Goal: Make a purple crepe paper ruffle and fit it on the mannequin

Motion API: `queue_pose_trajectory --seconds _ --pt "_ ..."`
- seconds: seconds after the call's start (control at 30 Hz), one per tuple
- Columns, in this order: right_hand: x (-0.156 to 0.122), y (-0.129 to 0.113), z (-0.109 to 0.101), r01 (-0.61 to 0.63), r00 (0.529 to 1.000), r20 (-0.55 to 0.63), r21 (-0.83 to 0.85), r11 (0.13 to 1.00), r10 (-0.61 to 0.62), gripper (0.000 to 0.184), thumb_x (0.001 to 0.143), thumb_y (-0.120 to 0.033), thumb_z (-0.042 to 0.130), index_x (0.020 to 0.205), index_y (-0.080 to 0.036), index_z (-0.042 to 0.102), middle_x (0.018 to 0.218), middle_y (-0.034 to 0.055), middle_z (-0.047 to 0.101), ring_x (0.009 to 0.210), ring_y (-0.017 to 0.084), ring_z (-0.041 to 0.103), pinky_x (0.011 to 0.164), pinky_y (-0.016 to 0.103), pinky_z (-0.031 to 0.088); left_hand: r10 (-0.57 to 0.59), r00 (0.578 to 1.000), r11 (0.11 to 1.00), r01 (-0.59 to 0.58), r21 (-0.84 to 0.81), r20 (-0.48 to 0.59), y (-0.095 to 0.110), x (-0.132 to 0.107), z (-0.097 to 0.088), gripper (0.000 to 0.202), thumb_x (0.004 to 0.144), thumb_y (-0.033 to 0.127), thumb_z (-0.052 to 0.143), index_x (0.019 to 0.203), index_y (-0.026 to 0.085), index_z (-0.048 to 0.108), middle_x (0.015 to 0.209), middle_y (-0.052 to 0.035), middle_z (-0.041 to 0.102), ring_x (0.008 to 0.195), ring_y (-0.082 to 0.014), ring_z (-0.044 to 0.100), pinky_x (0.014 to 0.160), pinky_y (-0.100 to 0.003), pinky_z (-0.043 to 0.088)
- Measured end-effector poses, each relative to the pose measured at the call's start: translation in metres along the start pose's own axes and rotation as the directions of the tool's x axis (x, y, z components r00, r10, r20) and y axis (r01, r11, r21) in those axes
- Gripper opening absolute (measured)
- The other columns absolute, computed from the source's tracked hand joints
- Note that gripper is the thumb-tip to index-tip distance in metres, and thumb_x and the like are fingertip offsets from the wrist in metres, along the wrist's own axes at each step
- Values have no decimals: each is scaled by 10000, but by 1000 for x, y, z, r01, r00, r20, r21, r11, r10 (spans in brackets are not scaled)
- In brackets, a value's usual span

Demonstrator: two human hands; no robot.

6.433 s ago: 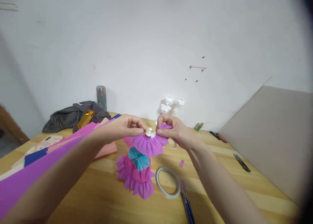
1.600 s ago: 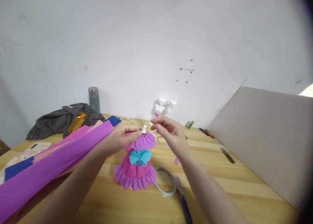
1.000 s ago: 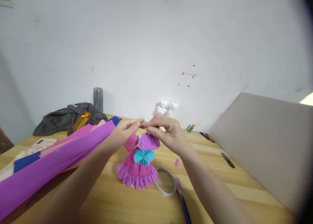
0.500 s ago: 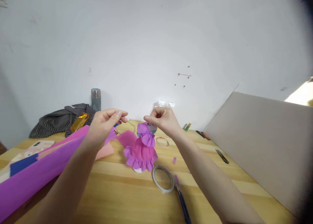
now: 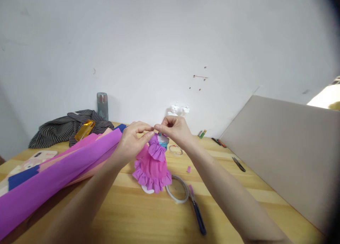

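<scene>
A small dress form wears a crepe paper dress (image 5: 152, 167) with a pink skirt, a purple frilled hem and a purple collar. It stands on the wooden table (image 5: 148, 219) on a white base. My left hand (image 5: 133, 140) and my right hand (image 5: 174, 129) meet at its neck, both with fingers pinched at the top of the purple collar. The blue rosette shows only as a sliver under my right fingers.
Rolls of purple, pink and blue crepe paper (image 5: 53, 173) lie at left. A tape ring (image 5: 177, 189) and blue-handled scissors (image 5: 197, 212) sit right of the dress. A striped cloth (image 5: 66, 127), a flask (image 5: 102, 105), a phone (image 5: 34, 159), black snips (image 5: 238, 164) and a grey board (image 5: 289, 148) surround them.
The dress has been turned so the blue rosette faces away. My left hand, which had drawn back half a second ago, has come back to the collar beside my right hand.
</scene>
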State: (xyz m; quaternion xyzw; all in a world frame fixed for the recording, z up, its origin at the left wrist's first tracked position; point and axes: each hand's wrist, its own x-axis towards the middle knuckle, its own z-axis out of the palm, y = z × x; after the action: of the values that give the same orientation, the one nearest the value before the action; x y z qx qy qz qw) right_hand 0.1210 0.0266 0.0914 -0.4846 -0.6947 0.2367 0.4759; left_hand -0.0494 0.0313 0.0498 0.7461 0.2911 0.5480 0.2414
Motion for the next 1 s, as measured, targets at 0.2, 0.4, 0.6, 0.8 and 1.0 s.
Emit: queue_pose_trajectory --seconds 0.2,0.4,0.6,0.8,1.0 --pt "-13 -9 4 -6 1000 0 64 998 6 446 743 -525 644 502 -181 492 465 -37 446 460 80 399 445 228 289 -10 1000 1000 10 -15 -18 3 0 9 81 784 265 675 767 198 717 861 -51 731 901 -213 637 865 -369 466" --pt "-27 -13 -5 43 997 63 161 986 -54 294 784 -439 634 712 -155 655 619 20 626 581 130 561 535 255 419 80 995 996 -78 50 -56 8 -1 8 91 780 239 678 695 205 682 847 -46 727 870 -201 643 826 -352 480" --pt "-55 4 -14 52 987 -157 113 992 -34 133 753 -315 676 729 -185 664 650 9 629 583 130 540 533 264 414 87 995 993 -83 84 -42 12 2 3 120 762 226 662 647 197 646 820 -39 712 832 -194 644 832 -355 481" --pt "-73 32 0 -127 991 -9 226 966 133 167 693 -334 693 769 -189 663 604 -11 592 545 128 505 526 272 395 65 998 995 -63 74 -23 12 2 3 131 752 226 656 629 195 624 800 -36 706 825 -194 639 828 -350 476" --pt "-71 38 9 -184 983 34 308 933 183 175 683 -322 702 768 -182 641 579 -30 552 519 110 461 523 261 347 42 999 997 -40 62 -24 13 3 3 110 742 223 653 640 188 632 804 -47 710 857 -207 639 849 -363 461"
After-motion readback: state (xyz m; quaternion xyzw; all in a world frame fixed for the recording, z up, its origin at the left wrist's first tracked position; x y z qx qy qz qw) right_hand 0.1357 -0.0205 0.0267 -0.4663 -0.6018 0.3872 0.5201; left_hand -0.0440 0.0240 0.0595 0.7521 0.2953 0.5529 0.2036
